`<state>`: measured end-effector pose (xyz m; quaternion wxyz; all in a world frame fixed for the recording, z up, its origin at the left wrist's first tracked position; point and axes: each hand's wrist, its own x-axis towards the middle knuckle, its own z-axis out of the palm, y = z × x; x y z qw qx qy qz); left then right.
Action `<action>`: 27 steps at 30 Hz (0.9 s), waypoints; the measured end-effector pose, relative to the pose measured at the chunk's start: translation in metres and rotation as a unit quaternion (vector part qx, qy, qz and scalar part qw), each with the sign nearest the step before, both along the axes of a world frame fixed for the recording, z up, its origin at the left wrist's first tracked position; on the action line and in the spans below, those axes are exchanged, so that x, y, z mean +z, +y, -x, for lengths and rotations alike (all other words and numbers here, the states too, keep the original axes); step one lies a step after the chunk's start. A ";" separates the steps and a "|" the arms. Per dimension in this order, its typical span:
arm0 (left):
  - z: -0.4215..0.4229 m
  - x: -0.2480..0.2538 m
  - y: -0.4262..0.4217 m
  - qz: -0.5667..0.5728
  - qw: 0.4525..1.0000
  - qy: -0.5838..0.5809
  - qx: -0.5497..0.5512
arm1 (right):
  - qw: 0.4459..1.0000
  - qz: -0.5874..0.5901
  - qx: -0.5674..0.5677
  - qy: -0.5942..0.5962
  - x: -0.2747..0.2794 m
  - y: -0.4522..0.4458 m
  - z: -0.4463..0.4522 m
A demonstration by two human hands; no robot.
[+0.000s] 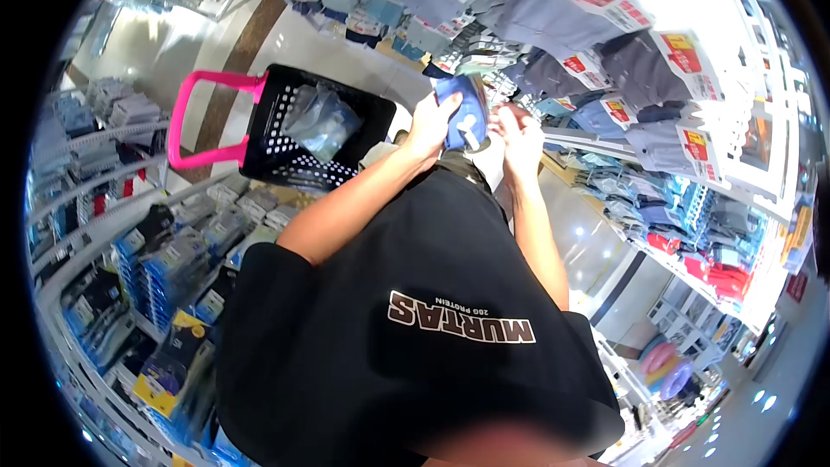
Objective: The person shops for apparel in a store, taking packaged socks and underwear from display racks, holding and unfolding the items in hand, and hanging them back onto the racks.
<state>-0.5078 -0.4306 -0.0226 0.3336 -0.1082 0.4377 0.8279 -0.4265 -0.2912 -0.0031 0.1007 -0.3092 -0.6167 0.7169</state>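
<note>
My left hand (427,128) is closed on a blue folded garment (468,111), its thumb lying over the top side. A small white label shows on the garment's lower part. Just right of the garment is my right hand (520,140), with fingers bent together as in a pinch. Whether anything is between those fingers is too small to make out. Left of my hands stands a black shopping basket (275,134) with a pink handle (179,119). A plastic-wrapped pale blue package (323,124) lies in it.
Racks of hanging grey and blue garments (553,9) with red and yellow price tags rise ahead and to the right. Shelves of packaged goods (181,251) line the left side. Glossy floor (290,35) shows beyond the basket; pastel rings (664,369) are at lower right.
</note>
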 end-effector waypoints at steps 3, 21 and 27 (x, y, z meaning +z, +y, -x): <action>0.001 0.014 -0.005 -0.054 0.998 -0.017 0.028 | 0.989 0.101 -0.092 -0.065 -0.024 0.002 0.010; 0.000 -0.029 -0.048 0.136 0.982 -0.034 0.127 | 0.930 -0.350 0.103 -0.045 0.058 -0.015 0.179; -0.007 -0.021 -0.051 0.120 0.989 -0.039 0.075 | 0.945 -0.299 0.134 0.027 0.013 -0.002 0.221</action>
